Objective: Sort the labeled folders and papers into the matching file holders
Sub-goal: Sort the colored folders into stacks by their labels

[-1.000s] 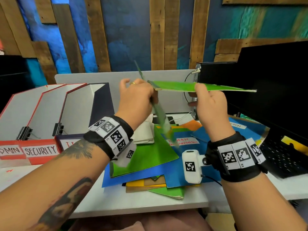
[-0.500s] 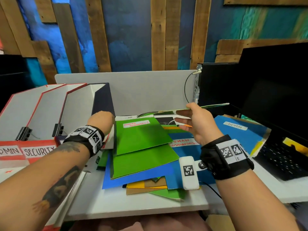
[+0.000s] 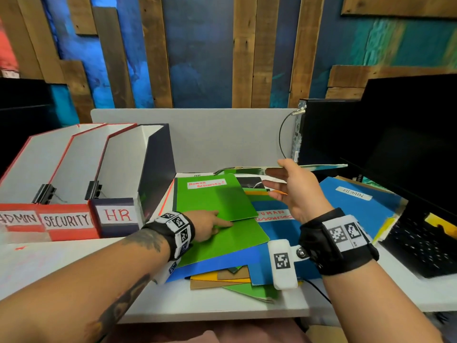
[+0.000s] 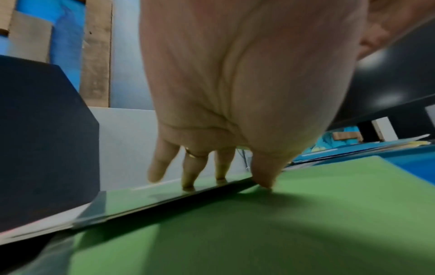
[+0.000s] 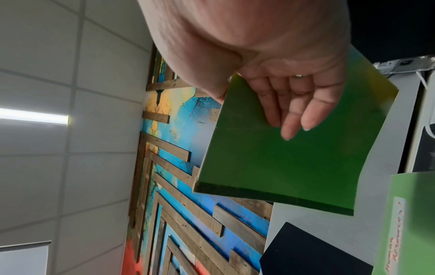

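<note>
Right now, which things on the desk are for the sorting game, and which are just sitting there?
For sorting:
- ADMIN holder, SECURITY holder, HR holder
- green Human Resources folder under the left hand
- green folder in the right hand
- blue ADMIN folder

Just there:
- monitor
- keyboard

The HR holder point(image 3: 116, 184) is open on top; its dark side wall point(image 3: 157, 167) stands between it and the folder pile point(image 3: 222, 243).

We wear a black wrist band point(image 3: 338, 246) with white square-code tags on each wrist. A small white camera box point(image 3: 282, 264) sticks out beside the right band. Our left forearm point(image 3: 74, 276) has dark tattoos, and a gold ring point(image 4: 195, 153) sits on one left finger.
</note>
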Demonstrator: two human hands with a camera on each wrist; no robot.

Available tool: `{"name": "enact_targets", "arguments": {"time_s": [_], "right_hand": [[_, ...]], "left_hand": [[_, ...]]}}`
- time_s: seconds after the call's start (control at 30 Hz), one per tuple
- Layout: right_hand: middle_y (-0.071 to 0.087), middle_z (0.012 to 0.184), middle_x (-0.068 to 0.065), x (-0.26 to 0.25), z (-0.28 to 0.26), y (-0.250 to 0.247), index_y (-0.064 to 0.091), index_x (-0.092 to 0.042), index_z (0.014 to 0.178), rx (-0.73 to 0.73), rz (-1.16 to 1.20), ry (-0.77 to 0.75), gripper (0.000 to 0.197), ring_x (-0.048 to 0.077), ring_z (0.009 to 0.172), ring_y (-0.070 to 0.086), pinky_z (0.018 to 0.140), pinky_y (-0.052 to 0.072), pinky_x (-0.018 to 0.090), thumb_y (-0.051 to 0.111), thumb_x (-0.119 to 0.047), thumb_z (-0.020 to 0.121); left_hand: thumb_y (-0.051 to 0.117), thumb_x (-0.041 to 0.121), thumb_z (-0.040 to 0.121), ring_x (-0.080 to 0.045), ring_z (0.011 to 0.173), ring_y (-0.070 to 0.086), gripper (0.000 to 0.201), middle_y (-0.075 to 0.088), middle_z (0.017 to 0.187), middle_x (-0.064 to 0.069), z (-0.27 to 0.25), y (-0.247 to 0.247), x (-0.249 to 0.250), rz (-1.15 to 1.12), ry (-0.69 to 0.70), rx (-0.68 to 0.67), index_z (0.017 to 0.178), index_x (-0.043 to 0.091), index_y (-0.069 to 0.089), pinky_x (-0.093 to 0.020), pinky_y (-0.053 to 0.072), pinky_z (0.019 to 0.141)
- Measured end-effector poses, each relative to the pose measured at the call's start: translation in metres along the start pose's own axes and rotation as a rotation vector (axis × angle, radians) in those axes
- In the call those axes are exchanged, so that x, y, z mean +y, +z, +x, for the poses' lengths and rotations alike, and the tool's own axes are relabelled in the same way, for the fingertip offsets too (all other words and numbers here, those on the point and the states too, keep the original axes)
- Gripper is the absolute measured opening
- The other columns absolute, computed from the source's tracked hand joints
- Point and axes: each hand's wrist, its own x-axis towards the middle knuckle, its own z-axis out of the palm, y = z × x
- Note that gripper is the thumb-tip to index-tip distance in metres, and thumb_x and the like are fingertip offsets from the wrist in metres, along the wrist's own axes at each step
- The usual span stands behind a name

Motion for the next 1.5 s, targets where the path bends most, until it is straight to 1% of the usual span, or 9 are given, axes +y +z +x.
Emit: {"name": "enact_targets", "arguments": {"time_s": [0.2, 0.4, 0.6, 0.77, 0.93, 1.17, 1.37, 1.43, 1.5], "right_hand": [[0.073, 0.104, 0.001, 0.001, 0.002, -0.001, 0.062, -0.014, 0.107, 0.002, 0.003, 0.004, 0.02, 0.017, 0.08, 0.071, 0.067, 0.05, 0.031, 0.052, -0.03, 0.101], [0.069, 0.098, -0.001, 0.006, 0.009, 0.0, 0.063, -0.019, 0.095, 0.012, -0.033, 0.038, 0.017, 0.015, 0.083, 0.065, 0.071, 0.047, 0.031, 0.054, -0.032, 0.1], [0.064, 0.096, -0.004, 0.018, 0.016, 0.001, 0.066, -0.017, 0.104, -0.011, -0.124, 0.169, 0.025, 0.023, 0.102, 0.052, 0.091, 0.039, 0.045, 0.057, -0.039, 0.096], [0.066, 0.106, 0.001, 0.025, 0.021, 0.001, 0.067, -0.016, 0.098, 0.007, -0.119, 0.202, 0.023, 0.03, 0.117, 0.053, 0.104, 0.038, 0.048, 0.058, -0.037, 0.095], [0.062, 0.107, 0.004, 0.03, 0.02, 0.001, 0.063, -0.019, 0.085, -0.054, -0.187, 0.295, 0.019, 0.018, 0.09, 0.052, 0.076, 0.034, 0.036, 0.059, -0.035, 0.096], [0.064, 0.08, 0.011, 0.046, 0.019, 0.001, 0.057, -0.011, 0.092, -0.128, -0.116, 0.469, 0.007, 0.024, 0.064, 0.061, 0.056, 0.06, 0.037, 0.056, -0.017, 0.096], [0.067, 0.068, 0.011, 0.046, 0.022, -0.004, 0.06, -0.006, 0.086, 0.024, -0.144, 0.251, 0.015, 0.02, 0.049, 0.066, 0.038, 0.055, 0.036, 0.052, 0.003, 0.095], [0.069, 0.082, 0.016, 0.038, 0.022, -0.005, 0.061, -0.004, 0.093, 0.1, -0.116, 0.158, 0.006, 0.028, 0.063, 0.069, 0.049, 0.061, 0.048, 0.063, -0.003, 0.087], [0.072, 0.097, 0.02, 0.033, 0.031, -0.017, 0.061, -0.004, 0.095, 0.18, -0.139, 0.093, 0.039, 0.035, 0.08, 0.072, 0.067, 0.061, 0.059, 0.074, -0.023, 0.063]], "left_hand": [[0.03, 0.076, 0.094, -0.033, 0.152, 0.025, 0.071, 0.021, 0.167, -0.001, -0.003, -0.005, -0.027, 0.062, -0.411, -0.115, 0.156, 0.042, 0.028, -0.079, 0.004, 0.112], [0.048, 0.102, 0.051, -0.023, 0.126, 0.053, 0.111, 0.055, 0.138, 0.001, -0.016, -0.007, 0.002, -0.078, -0.109, 0.135, 0.13, 0.025, 0.063, -0.053, 0.038, 0.112], [0.043, 0.081, 0.085, -0.032, 0.091, 0.065, 0.077, 0.068, 0.099, -0.01, -0.015, 0.01, 0.051, 0.177, 0.083, 0.279, 0.115, 0.013, 0.063, -0.034, 0.048, 0.069], [0.041, 0.039, 0.104, -0.039, 0.091, 0.067, 0.039, 0.07, 0.101, -0.018, -0.024, 0.01, 0.068, 0.335, 0.15, 0.312, 0.114, 0.005, 0.059, -0.037, 0.04, 0.064], [0.038, 0.007, 0.101, -0.039, 0.084, 0.069, 0.024, 0.071, 0.098, -0.016, -0.03, -0.008, 0.074, 0.372, 0.123, 0.423, 0.124, 0.004, 0.047, -0.041, 0.039, 0.058], [0.056, 0.023, 0.091, -0.033, 0.05, 0.063, 0.017, 0.068, 0.066, -0.006, -0.035, -0.023, 0.078, 0.34, 0.306, 0.731, 0.101, 0.01, 0.061, -0.029, 0.026, 0.044], [0.028, 0.05, 0.104, -0.033, 0.085, 0.063, 0.044, 0.068, 0.09, -0.008, -0.025, -0.024, 0.068, -0.083, 0.254, 0.624, 0.097, 0.02, 0.059, -0.036, 0.042, 0.063], [0.015, 0.073, 0.096, -0.036, 0.119, 0.058, 0.073, 0.067, 0.121, -0.011, -0.022, -0.026, 0.061, -0.213, 0.123, 0.422, 0.118, 0.021, 0.062, -0.044, 0.046, 0.095], [0.006, 0.087, 0.085, -0.034, 0.149, 0.029, 0.099, 0.04, 0.158, -0.01, -0.022, -0.027, 0.052, -0.334, -0.012, 0.237, 0.15, 0.024, 0.045, -0.053, 0.023, 0.121]]}}
